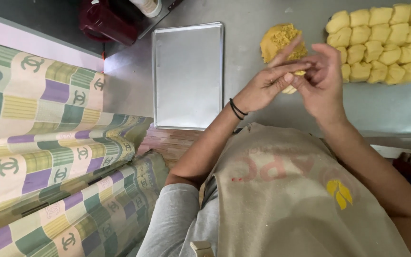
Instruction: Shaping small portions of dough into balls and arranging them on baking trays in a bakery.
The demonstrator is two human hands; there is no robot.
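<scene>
Closest to my view: beige apron (281,200) over a grey shirt, filling the bottom centre of frame. Both forearms run up from it to the hands, which meet above the steel table (243,52). Left hand (267,83) has a black band at the wrist, fingers extended and laid flat across a small piece of yellow dough (291,88). Right hand (322,76) is cupped on the other side of the same piece, fingers curled over it. So both hands are closed around that one dough piece, pressing it between them; only a sliver of it shows under the fingers, and I can't tell its shape. Just behind the hands sits a larger crumbly lump of yellow dough (281,40) on the table, partly hidden by the fingers. Further right, rows of portioned dough pieces (381,43) packed touching each other. Left of the hands, an empty-looking metal baking tray (188,76) lies flat on the table, well apart from the portioned rows. Dark red jug (105,21) at top left, beyond the tray. Patterned checked fabric (48,143) covers the left side of the frame.
</scene>
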